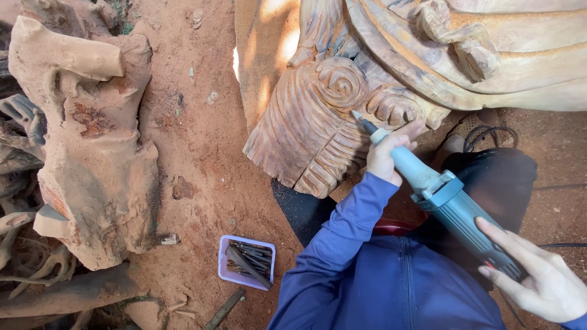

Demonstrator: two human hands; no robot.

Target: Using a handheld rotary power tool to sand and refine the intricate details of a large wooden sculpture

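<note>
Head view: a person in a blue jacket works a blue power carving tool [449, 201] against a large wooden sculpture [342, 104].

Left hand [388, 156] has its fingers wrapped tight round the tool's slim nose, just behind the bit, whose tip touches the carved wood below a spiral scroll. Right hand [541, 275] lies along the rear of the tool's body, fingers stretched out over it rather than curled. On the red dirt ground [202, 153] near the left elbow sits a small lilac tray [246, 261] of dark metal bits. A rough root stump [92, 134] stands well apart at the left.
</note>
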